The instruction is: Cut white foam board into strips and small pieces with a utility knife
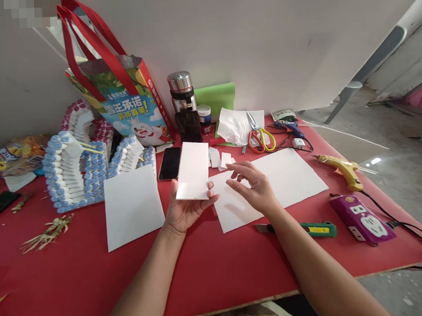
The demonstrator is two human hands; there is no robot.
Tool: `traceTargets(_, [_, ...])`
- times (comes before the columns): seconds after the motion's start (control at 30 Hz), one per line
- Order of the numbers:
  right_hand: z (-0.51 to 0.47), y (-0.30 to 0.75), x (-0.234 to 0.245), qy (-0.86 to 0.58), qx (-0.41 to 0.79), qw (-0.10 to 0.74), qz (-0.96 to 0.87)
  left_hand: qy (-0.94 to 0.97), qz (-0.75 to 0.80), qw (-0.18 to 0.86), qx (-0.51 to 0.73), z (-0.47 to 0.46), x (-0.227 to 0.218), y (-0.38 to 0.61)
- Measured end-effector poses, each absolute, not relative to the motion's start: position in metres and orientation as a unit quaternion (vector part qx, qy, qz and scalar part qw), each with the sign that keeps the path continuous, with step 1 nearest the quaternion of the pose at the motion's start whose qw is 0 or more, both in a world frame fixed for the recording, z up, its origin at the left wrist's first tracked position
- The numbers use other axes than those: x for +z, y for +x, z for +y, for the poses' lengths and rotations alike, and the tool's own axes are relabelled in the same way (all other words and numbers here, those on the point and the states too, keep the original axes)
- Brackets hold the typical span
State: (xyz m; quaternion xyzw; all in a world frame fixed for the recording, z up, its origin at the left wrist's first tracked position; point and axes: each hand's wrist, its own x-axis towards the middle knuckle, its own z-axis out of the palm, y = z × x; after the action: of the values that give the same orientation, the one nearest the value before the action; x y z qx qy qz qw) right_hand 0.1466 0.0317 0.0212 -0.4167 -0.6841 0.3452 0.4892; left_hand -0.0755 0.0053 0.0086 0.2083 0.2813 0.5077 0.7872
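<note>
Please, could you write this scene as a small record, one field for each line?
Surface: red tabletop
Left hand: holds a small white panel
Right hand: holds nothing visible, fingers loosely bent, above a large white sheet
Cutter: green-and-yellow utility knife, blade out, partly hidden by the right forearm
Scissors: red and yellow handles, beyond the large white sheet
Electrical: yellow glue gun, purple power strip, at right
Back: printed tote bag, steel flask

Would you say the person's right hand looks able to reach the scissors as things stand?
Probably yes: the right hand holds nothing, the scissors lie beyond it with their handles towards the person, and only a flat white sheet and bare red tabletop seem to lie between.
</note>
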Motion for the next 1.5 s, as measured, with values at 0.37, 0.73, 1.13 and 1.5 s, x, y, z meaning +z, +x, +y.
traceTargets(0.37, [0.113, 0.148, 0.032, -0.531, 0.205, 0.204, -0.796, 0.236, 0.225, 0.825, 0.461, 0.005, 0.006, -0.097])
traceTargets(0.73, [0.137, 0.164, 0.010, -0.555, 0.255, 0.244, -0.753, 0.278, 0.125, 0.881, 0.362, 0.007, -0.005, -0.100])
traceTargets(1.13, [0.042, 0.174, 0.113, -0.277, 0.261, 0.129, -0.916, 0.223, 0.116, 0.937, 0.242, 0.006, -0.014, -0.089])
traceTargets(1.5, [0.058, 0.199, 0.106, -0.319, 0.180, 0.073, -0.928, 0.180, 0.102, 0.960, 0.187, 0.004, -0.008, -0.084])
